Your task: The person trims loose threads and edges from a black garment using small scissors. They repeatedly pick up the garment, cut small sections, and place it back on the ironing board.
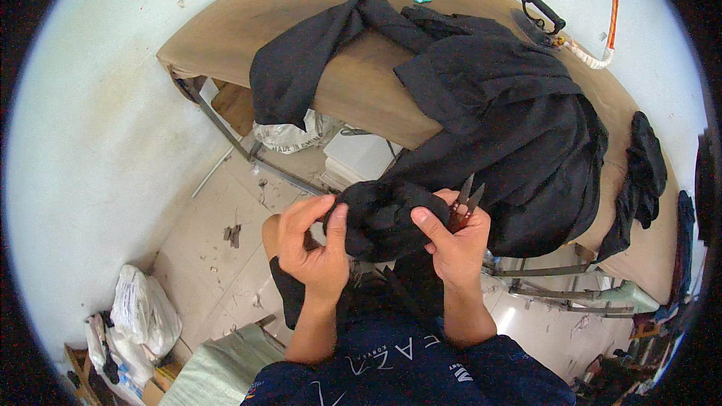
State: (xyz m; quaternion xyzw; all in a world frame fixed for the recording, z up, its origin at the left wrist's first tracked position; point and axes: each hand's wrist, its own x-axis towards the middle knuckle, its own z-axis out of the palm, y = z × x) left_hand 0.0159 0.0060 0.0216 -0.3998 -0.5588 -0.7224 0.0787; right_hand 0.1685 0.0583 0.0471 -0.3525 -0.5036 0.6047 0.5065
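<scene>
A black garment [519, 135] lies in loose folds over the padded table, and part of it hangs toward me. Its near end is bunched between my two hands in front of my lap. My left hand [314, 244] pinches the cloth's left edge between thumb and fingers. On the other side, my right hand [459, 244] presses the cloth under its thumb. The same hand also keeps a pair of thread snips [466, 203] in its fingers, blades pointing up and away. Which part of the garment is gathered there I cannot tell.
An iron [540, 21] with a black handle stands at the table's far right, its cord rising beside the wall. Tan cloth covers the ironing table [218, 37]. Another black cloth piece [643, 173] hangs at right. White plastic bags [143, 308] sit at lower left; scraps [232, 235] litter the floor.
</scene>
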